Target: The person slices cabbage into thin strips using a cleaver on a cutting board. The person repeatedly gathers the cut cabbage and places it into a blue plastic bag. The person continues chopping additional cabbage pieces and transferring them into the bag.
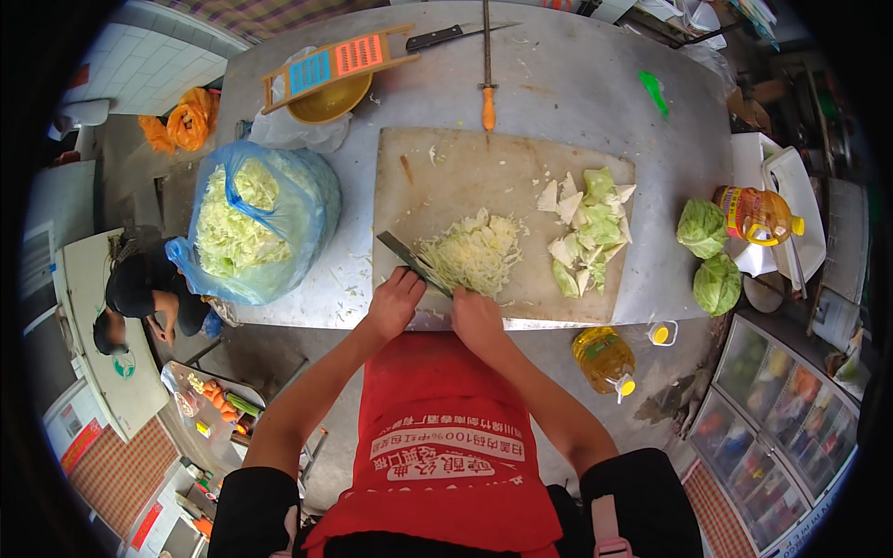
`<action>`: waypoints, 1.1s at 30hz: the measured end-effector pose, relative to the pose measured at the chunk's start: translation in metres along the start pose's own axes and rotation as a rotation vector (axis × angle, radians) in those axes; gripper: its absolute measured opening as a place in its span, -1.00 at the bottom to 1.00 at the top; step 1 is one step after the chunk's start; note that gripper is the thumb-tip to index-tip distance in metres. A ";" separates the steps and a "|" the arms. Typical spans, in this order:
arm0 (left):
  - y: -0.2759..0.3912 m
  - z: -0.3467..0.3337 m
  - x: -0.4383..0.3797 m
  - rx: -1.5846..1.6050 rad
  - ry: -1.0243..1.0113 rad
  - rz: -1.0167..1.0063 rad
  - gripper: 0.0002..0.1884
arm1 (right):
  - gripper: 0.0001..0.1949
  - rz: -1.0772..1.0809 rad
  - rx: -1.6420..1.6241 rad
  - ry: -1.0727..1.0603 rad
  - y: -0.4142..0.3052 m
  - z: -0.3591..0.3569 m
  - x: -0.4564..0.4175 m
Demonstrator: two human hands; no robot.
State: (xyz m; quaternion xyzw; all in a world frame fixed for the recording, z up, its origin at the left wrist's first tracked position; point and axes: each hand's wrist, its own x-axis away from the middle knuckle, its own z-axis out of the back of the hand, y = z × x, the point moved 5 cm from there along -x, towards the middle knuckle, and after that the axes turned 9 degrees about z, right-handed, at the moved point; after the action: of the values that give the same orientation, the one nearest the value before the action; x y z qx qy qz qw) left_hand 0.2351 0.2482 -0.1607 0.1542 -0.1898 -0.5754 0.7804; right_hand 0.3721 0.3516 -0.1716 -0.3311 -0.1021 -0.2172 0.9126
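My right hand (478, 319) grips a kitchen knife (411, 261) near the board's front edge. Its dark blade points away and to the left. My left hand (396, 303) is curled against the near side of the blade; whether its fingers pinch the blade is hidden. Just beyond the blade lies a heap of shredded cabbage (481, 251) on the cutting board (453, 164). Cut cabbage pieces (593, 223) sit at the board's right side. To the left, a blue plastic bag (314, 188) stands full of shredded cabbage (241, 223).
Behind the bag, a grater (342, 59) rests across a yellow bowl (331, 101). A second knife (446, 35) and a sharpening steel (488, 84) lie at the back. Two cabbages (708, 258) and an oil bottle (757, 213) are rightward. A person (139, 293) crouches at far left.
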 end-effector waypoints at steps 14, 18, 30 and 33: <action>-0.005 -0.001 0.010 0.053 0.082 -0.002 -0.50 | -0.88 -0.031 -0.014 -0.125 0.006 0.038 0.075; -0.007 -0.005 0.010 0.048 0.092 -0.013 -0.50 | -0.84 -0.085 -0.015 -0.211 -0.002 0.056 0.087; -0.008 -0.004 0.010 0.048 0.142 -0.014 -0.50 | -0.89 -0.002 -0.044 -0.115 -0.001 0.022 0.036; -0.007 -0.005 0.011 0.053 0.134 -0.001 -0.48 | -0.90 0.025 -0.036 -0.048 0.002 -0.005 0.006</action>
State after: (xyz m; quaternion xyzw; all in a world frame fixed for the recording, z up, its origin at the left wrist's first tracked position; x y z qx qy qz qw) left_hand 0.2348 0.2359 -0.1669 0.2131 -0.1521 -0.5590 0.7868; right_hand 0.3790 0.3478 -0.1742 -0.3537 -0.1159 -0.1994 0.9065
